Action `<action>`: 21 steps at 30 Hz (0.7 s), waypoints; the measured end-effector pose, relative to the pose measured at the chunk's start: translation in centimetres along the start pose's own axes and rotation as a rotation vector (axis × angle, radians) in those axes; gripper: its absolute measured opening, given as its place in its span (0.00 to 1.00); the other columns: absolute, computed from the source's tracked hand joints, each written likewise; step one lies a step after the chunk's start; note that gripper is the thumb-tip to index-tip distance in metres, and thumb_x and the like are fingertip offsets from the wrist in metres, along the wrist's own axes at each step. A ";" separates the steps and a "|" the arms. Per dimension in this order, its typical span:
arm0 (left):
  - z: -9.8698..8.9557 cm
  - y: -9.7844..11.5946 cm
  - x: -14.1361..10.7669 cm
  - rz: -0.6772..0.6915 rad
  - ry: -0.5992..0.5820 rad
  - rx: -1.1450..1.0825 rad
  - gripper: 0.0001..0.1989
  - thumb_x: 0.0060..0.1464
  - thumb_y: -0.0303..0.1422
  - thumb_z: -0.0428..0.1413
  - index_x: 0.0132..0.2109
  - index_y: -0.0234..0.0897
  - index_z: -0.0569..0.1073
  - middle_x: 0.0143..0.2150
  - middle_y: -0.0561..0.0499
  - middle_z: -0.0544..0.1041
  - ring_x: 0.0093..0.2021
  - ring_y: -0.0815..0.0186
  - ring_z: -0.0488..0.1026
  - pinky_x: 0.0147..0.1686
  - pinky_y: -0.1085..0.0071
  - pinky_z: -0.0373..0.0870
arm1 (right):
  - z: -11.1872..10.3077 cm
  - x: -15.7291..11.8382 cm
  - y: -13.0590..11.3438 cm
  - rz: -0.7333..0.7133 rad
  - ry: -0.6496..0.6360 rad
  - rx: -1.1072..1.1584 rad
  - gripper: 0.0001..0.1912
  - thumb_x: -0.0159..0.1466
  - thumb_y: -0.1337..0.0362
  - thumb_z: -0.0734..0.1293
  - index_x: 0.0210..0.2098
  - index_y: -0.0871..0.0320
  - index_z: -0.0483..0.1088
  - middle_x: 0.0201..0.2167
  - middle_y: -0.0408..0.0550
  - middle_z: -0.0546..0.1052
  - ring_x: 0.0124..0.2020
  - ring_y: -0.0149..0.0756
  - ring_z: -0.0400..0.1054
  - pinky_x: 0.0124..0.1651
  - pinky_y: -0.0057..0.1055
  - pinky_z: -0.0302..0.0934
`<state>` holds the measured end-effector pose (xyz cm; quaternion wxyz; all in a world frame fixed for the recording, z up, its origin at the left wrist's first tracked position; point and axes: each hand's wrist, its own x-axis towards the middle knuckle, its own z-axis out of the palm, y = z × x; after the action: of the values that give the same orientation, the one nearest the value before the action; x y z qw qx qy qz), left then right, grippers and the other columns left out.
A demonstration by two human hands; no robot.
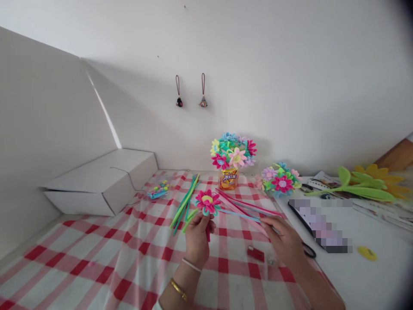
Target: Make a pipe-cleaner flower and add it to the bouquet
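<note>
My left hand (199, 234) is closed around the stem of a pipe-cleaner flower (207, 201). This flower has deep pink petals, a yellow centre and teal loops beneath. To its right, my right hand (284, 239) pinches the end of a light blue pipe cleaner (240, 214), which reaches left toward the flower; whether it joins the flower I cannot tell. Pink pipe cleaners (248, 206) lie on the cloth behind it. Green pipe cleaners (184, 204) are spread left of the flower. A black loop handle (309, 250) shows beside my right wrist; the rest is hidden.
A red-and-white checked cloth (97, 258) covers the table. Against the wall stands a bunch of pipe-cleaner flowers (237, 156) in an orange snack container (228, 179). Another flower bunch (281, 181) lies right of it. A white box (100, 181) sits left. A red block (256, 253) lies in front.
</note>
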<state>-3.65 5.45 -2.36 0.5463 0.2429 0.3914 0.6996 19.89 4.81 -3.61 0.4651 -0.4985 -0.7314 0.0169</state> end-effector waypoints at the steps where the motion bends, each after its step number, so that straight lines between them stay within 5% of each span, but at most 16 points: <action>1: 0.0 0.0 0.0 -0.009 0.010 -0.016 0.09 0.39 0.33 0.62 0.23 0.33 0.72 0.18 0.54 0.70 0.16 0.76 0.61 0.16 0.78 0.51 | -0.1 0.0 -0.1 -0.019 0.004 -0.001 0.09 0.63 0.63 0.60 0.37 0.54 0.72 0.35 0.47 0.75 0.37 0.37 0.70 0.41 0.33 0.65; 13: -0.1 0.8 -0.1 -0.114 -0.027 -0.218 0.18 0.36 0.29 0.65 0.37 0.36 0.68 0.21 0.54 0.74 0.17 0.77 0.62 0.17 0.81 0.53 | -0.4 0.0 0.1 -0.078 -0.014 -0.019 0.08 0.63 0.63 0.61 0.37 0.54 0.72 0.34 0.47 0.75 0.36 0.36 0.71 0.39 0.30 0.66; 21: 0.4 0.6 -1.0 -0.159 -0.171 -0.184 0.10 0.37 0.28 0.63 0.24 0.33 0.68 0.22 0.52 0.74 0.16 0.77 0.61 0.16 0.80 0.53 | -0.3 0.2 0.0 -0.008 -0.086 -0.053 0.10 0.63 0.62 0.59 0.38 0.56 0.71 0.36 0.48 0.77 0.38 0.38 0.71 0.41 0.32 0.66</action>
<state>-3.42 4.52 -1.52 0.6513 0.2188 0.2956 0.6638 20.09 4.82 -3.30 0.4197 -0.5067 -0.7529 0.0173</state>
